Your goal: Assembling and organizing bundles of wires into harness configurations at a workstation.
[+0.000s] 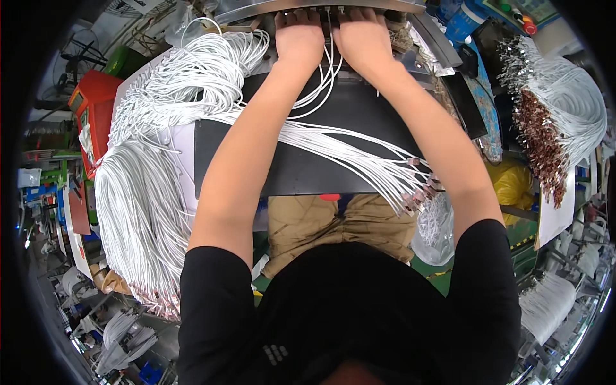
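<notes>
My left hand (299,40) and my right hand (363,38) reach side by side to the far edge of the work surface. Their knuckles are bent and the fingertips disappear under a curved metal machine edge (256,11), so what they grip is hidden. A single white cable (330,35) runs up between both hands to small metal parts under that edge. More white cables loop down from there past my left wrist. Across the black board (359,122), under my left forearm, lies a bundle of white cables (340,151) with brownish connector ends (420,192) near my right elbow.
A large heap of white cables (138,212) covers the left side, beside a red box (93,109). At the right hang bundled cables (577,109) with reddish-brown and silvery ends. A yellow bag (513,186) and a clear plastic bag (436,234) sit low on the right.
</notes>
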A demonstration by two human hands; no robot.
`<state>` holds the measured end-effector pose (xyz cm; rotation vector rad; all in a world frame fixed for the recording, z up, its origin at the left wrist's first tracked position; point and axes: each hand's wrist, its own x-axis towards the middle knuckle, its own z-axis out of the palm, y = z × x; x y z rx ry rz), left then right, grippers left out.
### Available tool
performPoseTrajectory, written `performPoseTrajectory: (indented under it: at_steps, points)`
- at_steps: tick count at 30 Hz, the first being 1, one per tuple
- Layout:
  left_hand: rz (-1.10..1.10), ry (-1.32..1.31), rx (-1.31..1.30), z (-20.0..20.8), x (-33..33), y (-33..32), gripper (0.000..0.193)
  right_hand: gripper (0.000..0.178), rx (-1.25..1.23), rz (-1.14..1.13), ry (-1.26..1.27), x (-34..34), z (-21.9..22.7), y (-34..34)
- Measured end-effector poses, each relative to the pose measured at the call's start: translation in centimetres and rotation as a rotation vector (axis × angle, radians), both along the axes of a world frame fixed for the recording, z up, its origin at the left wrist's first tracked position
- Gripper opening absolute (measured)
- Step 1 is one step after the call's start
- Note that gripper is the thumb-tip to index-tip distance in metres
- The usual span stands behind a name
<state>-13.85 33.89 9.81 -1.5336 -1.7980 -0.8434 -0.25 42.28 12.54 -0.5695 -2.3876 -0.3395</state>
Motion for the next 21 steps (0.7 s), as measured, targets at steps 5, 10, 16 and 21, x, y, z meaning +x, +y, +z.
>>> performPoseTrajectory:
  at_steps: [5,10,16,21]
  points:
    - [0.384,0.220,-0.269,0.0,0.0,-0.1,0.035,0.033,-0.051,-0.016,-0.052,-0.3,-1.1,0.1]
    - [-0.199,-0.449,-0.062,4.1,4.7,-10.3,0.028,0.034,-0.380,0.285,0.204,10.3,1.0,-0.7]
    - [-0.640,-2.038,-0.401,-1.7,13.7,-31.3,0.036,0.027,-0.633,-0.226,0.690,32.1,-5.1,-9.9]
    - [0.025,-2.192,0.366,-8.4,14.4,-33.7,0.028,0.004,-0.880,-0.025,0.232,32.1,-11.6,-19.5]
